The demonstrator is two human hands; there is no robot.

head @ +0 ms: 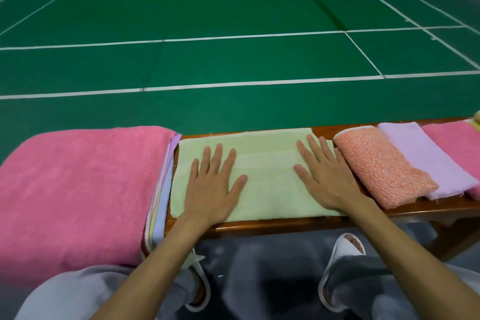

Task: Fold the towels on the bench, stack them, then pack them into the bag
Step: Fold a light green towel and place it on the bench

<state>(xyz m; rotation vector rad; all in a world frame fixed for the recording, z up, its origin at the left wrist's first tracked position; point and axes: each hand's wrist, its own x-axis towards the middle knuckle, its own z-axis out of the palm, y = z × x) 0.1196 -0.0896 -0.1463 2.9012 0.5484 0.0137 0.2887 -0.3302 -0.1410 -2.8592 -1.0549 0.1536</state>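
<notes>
A pale green towel (265, 176) lies folded flat on the wooden bench (272, 225) in front of me. My left hand (213, 184) presses on its left part with fingers spread straight. My right hand (324, 176) presses flat on its right part. To the left stands a stack of folded towels with a big pink towel (78, 189) on top and purple, blue and yellow edges showing beneath. To the right lie an orange towel (384, 171), a lilac towel (426, 161) and another pink towel (457, 143), each folded. No bag is in view.
The bench runs left to right, its front edge close to my knees and white slippers (342, 267). Beyond the bench stretches a green court floor (233, 34) with white lines. A yellowish item (476, 122) peeks in at the far right edge.
</notes>
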